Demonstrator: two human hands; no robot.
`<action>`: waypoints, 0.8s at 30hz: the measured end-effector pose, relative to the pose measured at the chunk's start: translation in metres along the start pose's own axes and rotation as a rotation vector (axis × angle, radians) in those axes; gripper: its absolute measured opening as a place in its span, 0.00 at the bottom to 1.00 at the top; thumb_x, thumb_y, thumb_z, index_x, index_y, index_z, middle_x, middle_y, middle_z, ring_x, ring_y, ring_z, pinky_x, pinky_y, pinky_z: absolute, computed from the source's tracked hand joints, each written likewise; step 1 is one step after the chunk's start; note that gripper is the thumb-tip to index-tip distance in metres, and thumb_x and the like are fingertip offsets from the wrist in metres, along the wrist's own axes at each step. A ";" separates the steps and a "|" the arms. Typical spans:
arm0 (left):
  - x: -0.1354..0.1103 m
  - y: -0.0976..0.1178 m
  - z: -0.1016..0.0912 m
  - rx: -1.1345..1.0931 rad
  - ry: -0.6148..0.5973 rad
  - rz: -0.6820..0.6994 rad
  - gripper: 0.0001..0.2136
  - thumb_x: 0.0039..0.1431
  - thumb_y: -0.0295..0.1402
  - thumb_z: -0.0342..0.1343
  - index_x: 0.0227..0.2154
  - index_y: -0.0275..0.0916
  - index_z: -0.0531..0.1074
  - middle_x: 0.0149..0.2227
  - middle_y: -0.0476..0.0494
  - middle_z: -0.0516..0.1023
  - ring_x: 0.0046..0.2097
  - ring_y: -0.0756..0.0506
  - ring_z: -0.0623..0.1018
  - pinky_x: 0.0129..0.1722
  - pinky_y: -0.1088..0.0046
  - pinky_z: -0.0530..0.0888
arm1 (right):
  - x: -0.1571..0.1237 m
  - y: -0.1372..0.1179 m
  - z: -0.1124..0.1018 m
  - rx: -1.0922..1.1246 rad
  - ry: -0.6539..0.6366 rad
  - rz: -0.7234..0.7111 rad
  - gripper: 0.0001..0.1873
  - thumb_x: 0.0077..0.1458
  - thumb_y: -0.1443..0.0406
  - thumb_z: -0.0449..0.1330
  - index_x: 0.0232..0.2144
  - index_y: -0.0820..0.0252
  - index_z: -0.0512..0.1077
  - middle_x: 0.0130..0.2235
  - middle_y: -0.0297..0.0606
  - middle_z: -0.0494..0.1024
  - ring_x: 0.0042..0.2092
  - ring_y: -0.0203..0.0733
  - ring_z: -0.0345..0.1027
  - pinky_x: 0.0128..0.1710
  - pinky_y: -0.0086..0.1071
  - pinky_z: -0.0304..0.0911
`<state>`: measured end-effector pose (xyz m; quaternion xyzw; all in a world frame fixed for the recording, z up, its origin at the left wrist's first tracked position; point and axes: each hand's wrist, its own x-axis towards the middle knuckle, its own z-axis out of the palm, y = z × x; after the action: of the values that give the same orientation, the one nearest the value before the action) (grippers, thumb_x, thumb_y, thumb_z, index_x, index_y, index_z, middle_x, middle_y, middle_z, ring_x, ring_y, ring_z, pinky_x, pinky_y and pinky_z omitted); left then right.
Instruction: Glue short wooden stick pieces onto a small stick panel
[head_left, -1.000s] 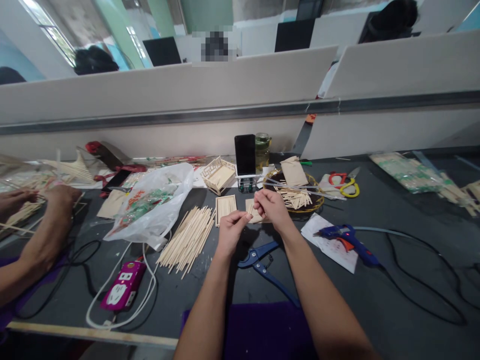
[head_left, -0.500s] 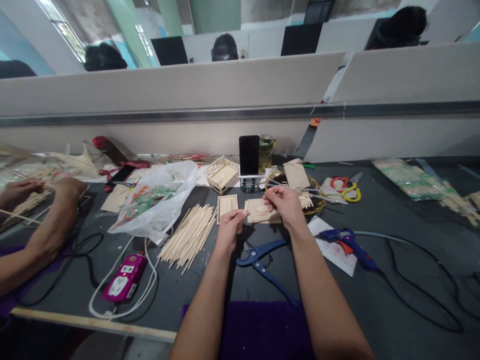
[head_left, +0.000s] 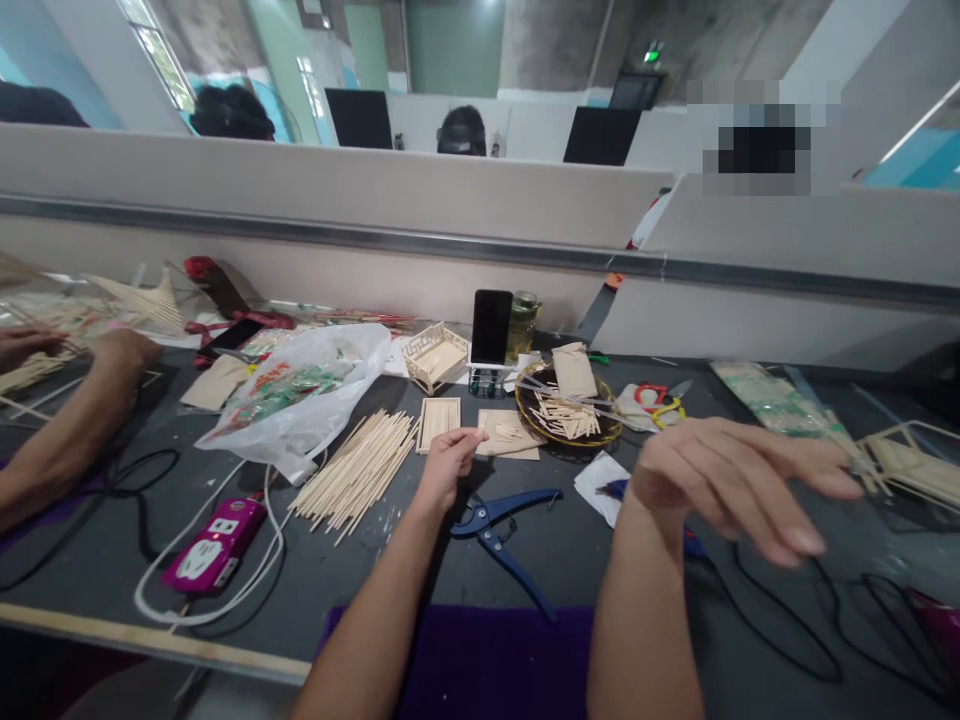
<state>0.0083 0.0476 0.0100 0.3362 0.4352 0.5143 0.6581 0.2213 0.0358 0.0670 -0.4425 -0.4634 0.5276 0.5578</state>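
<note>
My left hand [head_left: 448, 462] is pinched over the table's middle; whatever sits between its fingertips is too small to make out. Just behind it are a small framed panel of sticks [head_left: 439, 424] and a cardboard piece [head_left: 491, 443] with short stick bits on top. My right hand [head_left: 731, 480] is raised at the right with its fingers stretched out, slightly blurred. Beneath it a blue glue gun [head_left: 694, 543] is mostly hidden. Blue cutting pliers [head_left: 501, 540] lie spread between my forearms. To the left is a pile of thin wooden sticks [head_left: 360, 470].
A round basket [head_left: 570, 425] holds short sticks. Behind stand a phone [head_left: 491, 325] and a small stick-built model [head_left: 435, 355]. Scissors [head_left: 661, 405] lie at right. A plastic bag [head_left: 300, 400], a purple power strip [head_left: 217, 545] with cables, and a co-worker's hand [head_left: 124, 350] are at left.
My right hand has swung away from my left hand to the right, opening its fingers, and now hovers over the glue gun. My left hand stays pinched. The view has shifted slightly.
</note>
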 end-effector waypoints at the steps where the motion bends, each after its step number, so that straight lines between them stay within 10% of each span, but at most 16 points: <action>1: 0.000 0.000 0.000 -0.007 -0.012 0.002 0.17 0.37 0.42 0.68 0.26 0.32 0.76 0.16 0.59 0.51 0.18 0.59 0.49 0.17 0.79 0.42 | 0.003 -0.001 0.005 -0.022 -0.014 -0.003 0.20 0.38 0.54 0.67 0.33 0.59 0.73 0.22 0.33 0.74 0.22 0.34 0.66 0.16 0.25 0.59; 10: -0.003 -0.002 0.003 0.021 -0.081 0.047 0.18 0.40 0.45 0.67 0.26 0.33 0.76 0.16 0.59 0.51 0.18 0.58 0.49 0.17 0.79 0.43 | 0.041 0.022 0.062 -0.245 -0.085 -0.040 0.13 0.42 0.58 0.64 0.30 0.60 0.75 0.22 0.31 0.72 0.19 0.29 0.55 0.15 0.23 0.50; 17: -0.001 -0.005 0.006 -0.137 -0.102 -0.006 0.17 0.45 0.43 0.65 0.30 0.33 0.76 0.19 0.53 0.64 0.18 0.58 0.58 0.15 0.83 0.53 | 0.045 0.035 0.060 -0.270 -0.159 0.014 0.09 0.40 0.60 0.63 0.20 0.61 0.73 0.16 0.28 0.67 0.18 0.29 0.55 0.16 0.24 0.52; 24: 0.007 0.000 0.000 -0.559 -0.062 -0.167 0.26 0.65 0.44 0.38 0.36 0.26 0.75 0.36 0.30 0.78 0.39 0.43 0.78 0.41 0.67 0.75 | 0.043 0.031 0.052 -0.263 -0.154 0.096 0.10 0.39 0.60 0.65 0.19 0.62 0.74 0.14 0.28 0.66 0.16 0.28 0.54 0.14 0.23 0.50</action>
<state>0.0092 0.0542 0.0089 0.1202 0.2826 0.5478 0.7782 0.1652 0.0806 0.0479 -0.4915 -0.5482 0.5209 0.4318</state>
